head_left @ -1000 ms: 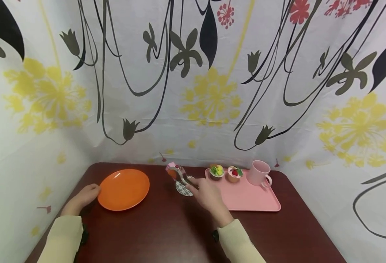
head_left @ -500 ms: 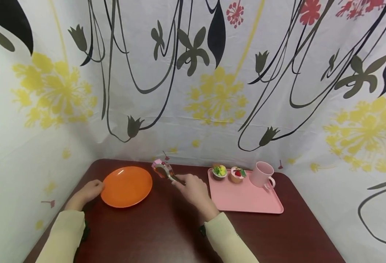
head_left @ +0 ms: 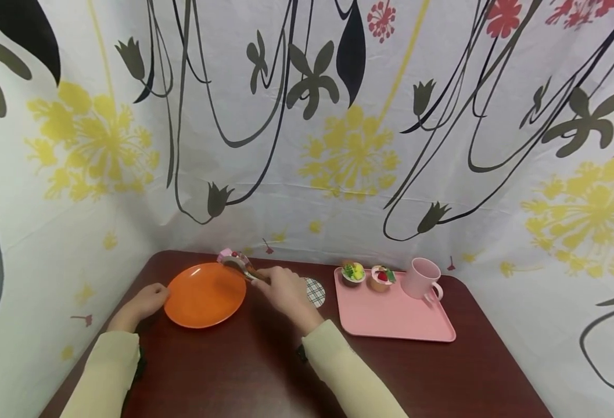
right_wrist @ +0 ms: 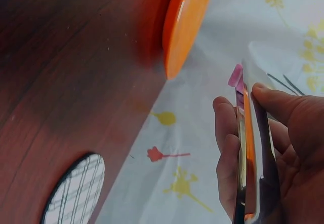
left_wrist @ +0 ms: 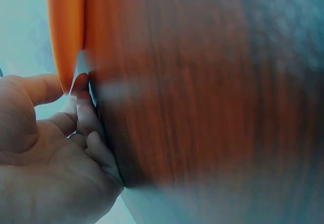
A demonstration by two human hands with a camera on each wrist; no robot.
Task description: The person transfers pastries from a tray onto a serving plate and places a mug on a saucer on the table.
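Observation:
My left hand (head_left: 150,300) is at the left edge of the orange plate (head_left: 205,295). In the left wrist view, thumb and fingers pinch the rim of that plate (left_wrist: 68,31), with the thumb on one side and fingertips on the other. My right hand (head_left: 286,293) grips metal tongs (head_left: 245,267), their tips overlapping the plate's far right rim in the head view. Between the tips is a small pink-topped piece (head_left: 226,253), perhaps of cake. The right wrist view shows the tongs (right_wrist: 260,153) squeezed between thumb and fingers, with a pink bit (right_wrist: 236,77) at the end.
A round plaid coaster (head_left: 315,292) lies on the dark wooden table (head_left: 223,371), just right of my right hand. Farther right, a pink tray (head_left: 395,319) bears two cupcakes (head_left: 353,273) and a pink mug (head_left: 422,278). Patterned cloth (head_left: 296,174) hangs behind the table.
My right hand has carried the tongs and the pink-topped piece leftward from over the coaster to the plate's far right rim. My left hand stays at the plate; the head view has shifted slightly.

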